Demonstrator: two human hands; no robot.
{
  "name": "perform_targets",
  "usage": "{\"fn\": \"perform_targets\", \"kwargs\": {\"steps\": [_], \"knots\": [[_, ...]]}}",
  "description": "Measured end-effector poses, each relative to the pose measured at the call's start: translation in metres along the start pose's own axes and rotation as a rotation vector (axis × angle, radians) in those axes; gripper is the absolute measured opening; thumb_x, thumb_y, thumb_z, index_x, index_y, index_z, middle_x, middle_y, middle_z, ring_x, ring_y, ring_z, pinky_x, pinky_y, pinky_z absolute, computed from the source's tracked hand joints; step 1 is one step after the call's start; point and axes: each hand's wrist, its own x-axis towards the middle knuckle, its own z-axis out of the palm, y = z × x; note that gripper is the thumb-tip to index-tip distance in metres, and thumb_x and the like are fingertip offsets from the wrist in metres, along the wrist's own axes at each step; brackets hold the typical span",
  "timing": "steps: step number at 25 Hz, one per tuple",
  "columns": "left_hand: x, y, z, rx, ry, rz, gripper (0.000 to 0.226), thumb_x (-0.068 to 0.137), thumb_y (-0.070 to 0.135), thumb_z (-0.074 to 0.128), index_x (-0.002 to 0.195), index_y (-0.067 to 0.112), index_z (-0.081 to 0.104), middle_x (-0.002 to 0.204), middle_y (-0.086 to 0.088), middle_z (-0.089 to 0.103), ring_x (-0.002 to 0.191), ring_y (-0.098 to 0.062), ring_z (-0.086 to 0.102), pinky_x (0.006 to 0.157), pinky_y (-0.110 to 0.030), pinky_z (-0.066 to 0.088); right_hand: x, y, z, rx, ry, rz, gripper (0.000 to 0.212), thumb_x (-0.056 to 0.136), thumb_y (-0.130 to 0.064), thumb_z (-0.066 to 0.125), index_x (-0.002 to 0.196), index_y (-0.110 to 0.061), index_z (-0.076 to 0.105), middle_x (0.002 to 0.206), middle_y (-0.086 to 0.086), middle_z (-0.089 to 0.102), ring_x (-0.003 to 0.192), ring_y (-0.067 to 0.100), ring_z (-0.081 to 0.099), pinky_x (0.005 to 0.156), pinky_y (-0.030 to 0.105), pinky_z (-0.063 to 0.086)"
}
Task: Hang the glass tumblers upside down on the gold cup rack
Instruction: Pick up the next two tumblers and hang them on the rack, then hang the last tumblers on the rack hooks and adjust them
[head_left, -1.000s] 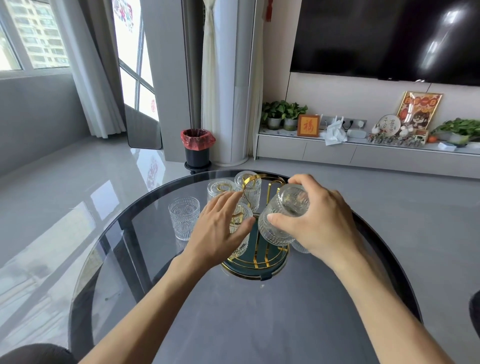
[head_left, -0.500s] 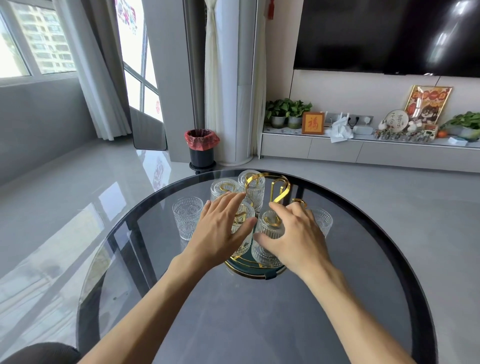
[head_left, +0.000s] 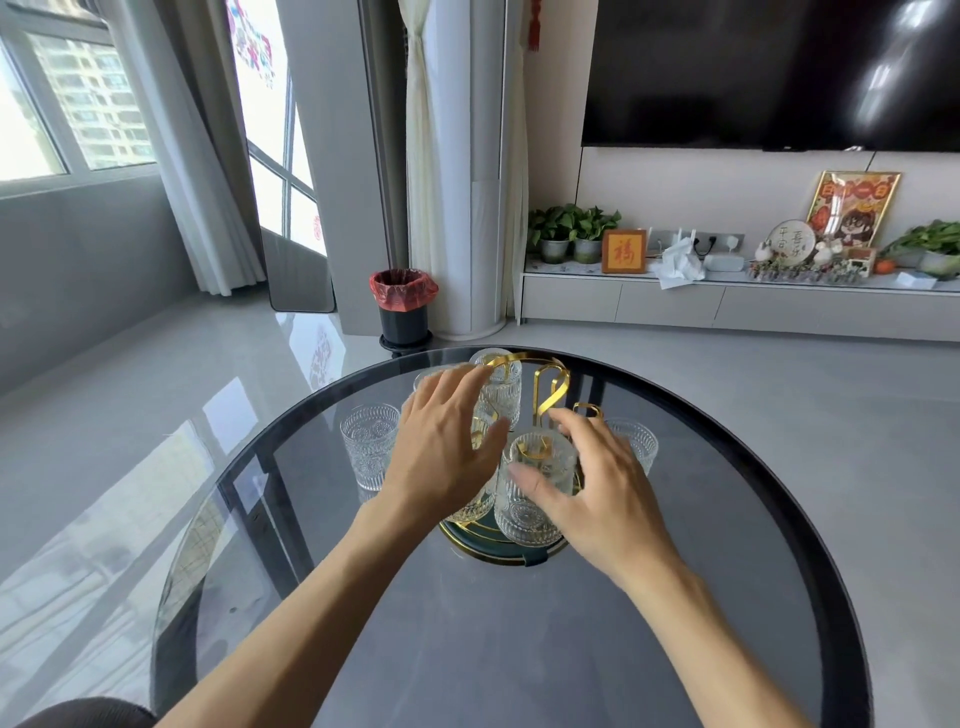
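Glass tumbler (head_left: 531, 488) hangs upside down on the gold cup rack (head_left: 551, 387) at frame centre; the right hand (head_left: 597, 483) loosely cups it, fingers spread. The left hand (head_left: 447, 447), also spread, rests over neighbouring tumblers.

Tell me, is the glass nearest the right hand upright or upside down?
Upside down. The glass stands on the gold rack with its solid base on top and a gold prong showing through it. The right hand touches its side.
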Motion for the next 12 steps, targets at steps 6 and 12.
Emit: {"fn": "perform_targets", "kwargs": {"steps": [6, 12], "knots": [[0.062, 0.068, 0.025, 0.231, -0.253, -0.168, 0.058, 0.088, 0.054, 0.047, 0.132, 0.016, 0.048, 0.134, -0.013, 0.054, 0.127, -0.037, 0.044, 0.108, -0.055, 0.027, -0.009, 0.029, -0.005, 0.165, 0.263, 0.148, 0.062, 0.081, -0.066, 0.044, 0.117, -0.02, 0.063, 0.114, -0.006, 0.063, 0.11, 0.023, 0.057, 0.087, 0.036, 0.045], [0.069, 0.055, 0.041, 0.035, -0.186, -0.237, 0.047, 0.09, 0.059, 0.047, 0.106, 0.019, 0.067, 0.122, -0.007, 0.056, 0.121, -0.034, 0.042, 0.108, -0.053, 0.027, -0.01, 0.061, -0.006, 0.174, 0.289, 0.265, 0.043, 0.085, -0.054, 0.052, 0.113, -0.022, 0.064, 0.11, -0.008, 0.062, 0.109, 0.024, 0.058, 0.087, 0.039, 0.048]]}}
